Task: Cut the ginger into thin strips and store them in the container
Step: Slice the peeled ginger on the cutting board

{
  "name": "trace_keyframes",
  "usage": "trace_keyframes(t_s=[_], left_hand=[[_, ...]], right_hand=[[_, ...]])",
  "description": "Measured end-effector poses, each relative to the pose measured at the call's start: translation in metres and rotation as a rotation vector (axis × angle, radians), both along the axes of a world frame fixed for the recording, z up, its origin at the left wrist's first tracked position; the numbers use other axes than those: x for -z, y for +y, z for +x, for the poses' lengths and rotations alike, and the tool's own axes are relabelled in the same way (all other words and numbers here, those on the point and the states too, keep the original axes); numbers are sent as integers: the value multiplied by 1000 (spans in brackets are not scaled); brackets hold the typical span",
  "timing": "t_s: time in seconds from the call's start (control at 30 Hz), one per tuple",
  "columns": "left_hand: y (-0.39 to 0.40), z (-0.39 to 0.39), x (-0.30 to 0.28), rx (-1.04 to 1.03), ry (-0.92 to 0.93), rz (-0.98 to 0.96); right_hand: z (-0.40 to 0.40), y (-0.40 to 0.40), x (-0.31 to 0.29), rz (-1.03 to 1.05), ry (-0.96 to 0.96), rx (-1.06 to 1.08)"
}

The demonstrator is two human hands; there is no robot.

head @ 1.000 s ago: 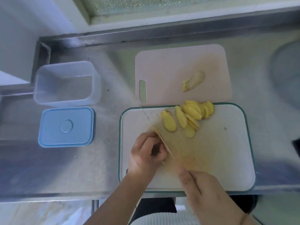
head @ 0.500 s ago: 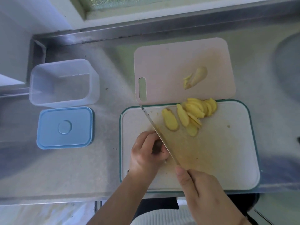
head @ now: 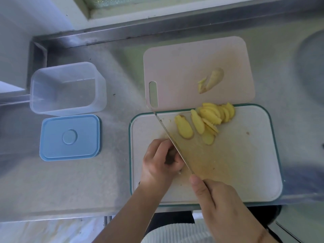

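Observation:
Several yellow ginger slices [head: 206,120] lie fanned at the far side of the white, green-rimmed cutting board [head: 245,163]. My left hand [head: 161,160] curls over a piece of ginger near the board's left part; the piece is mostly hidden under the fingers. My right hand [head: 222,206] grips the handle of a wide knife [head: 177,148], whose blade stands edge-down right against my left fingers. A clear plastic container [head: 66,88] stands open at the left, with its blue lid [head: 70,137] lying in front of it.
A pink cutting board [head: 184,67] lies behind the white one and carries a ginger scrap [head: 211,79]. Everything rests on a steel counter [head: 114,172] with a raised back rim. A sink basin [head: 312,64] shows at the right edge.
The knife blade has slid forward, its tip now reaching the white board's far edge. My left hand stays curled on the ginger in the same spot.

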State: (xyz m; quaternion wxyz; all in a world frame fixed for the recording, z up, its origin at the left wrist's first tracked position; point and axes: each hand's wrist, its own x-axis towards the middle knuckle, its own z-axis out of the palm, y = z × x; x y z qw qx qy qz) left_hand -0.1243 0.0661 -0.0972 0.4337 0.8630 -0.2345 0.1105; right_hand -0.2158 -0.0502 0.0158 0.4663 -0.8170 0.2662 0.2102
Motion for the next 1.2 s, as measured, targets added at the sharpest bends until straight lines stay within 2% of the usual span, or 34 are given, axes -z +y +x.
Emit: trace_keyframes(t_s=[0.8, 0.93, 1.03, 1.2], left_hand=[[0, 1, -1, -3, 65, 1], [2, 3, 1, -13, 105, 32], [3, 2, 0, 13, 129, 39], [2, 2, -3, -3, 125, 14]], right_hand=[[33, -2, 7, 72, 64, -30], [9, -4, 0, 83, 84, -13], [-13, -7, -6, 49, 187, -3], [24, -6, 6, 69, 97, -67]])
